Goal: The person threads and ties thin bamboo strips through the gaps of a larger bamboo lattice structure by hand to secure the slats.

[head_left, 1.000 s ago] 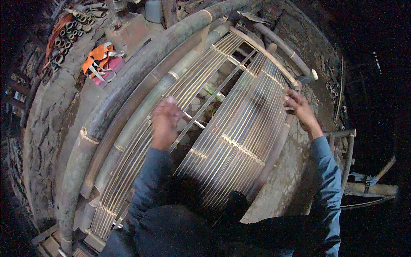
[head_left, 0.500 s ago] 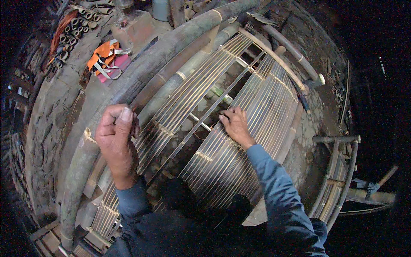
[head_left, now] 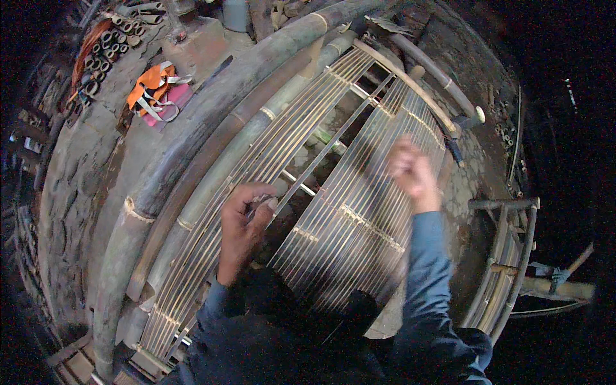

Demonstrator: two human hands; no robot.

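A panel of thin bamboo slats (head_left: pixel 359 212) lies before me, its slats tied in rows across pale crosspieces. A long gap runs through its middle, with a single slat (head_left: pixel 312 168) along it. Above the near left part of this gap is my left hand (head_left: pixel 247 224), thumb and fingers closed in a pinch; whatever they hold is too small to make out. My right hand (head_left: pixel 414 172) hovers over the right part of the panel, smeared by motion, so its fingers cannot be read. A curved bamboo strip (head_left: pixel 410 80) edges the panel's far end.
Thick bamboo poles (head_left: pixel 221 106) run along the panel's left side. Beyond them lie an orange and pink bag (head_left: pixel 157 93) and a stack of cut bamboo tubes (head_left: pixel 109 51). A bamboo frame (head_left: pixel 507 256) stands at the right. A dark-handled tool (head_left: pixel 457 153) rests near the far right corner.
My left hand has come right and nearer, from over the left poles to the gap. The right hand has left the gap's edge and swung to the right.
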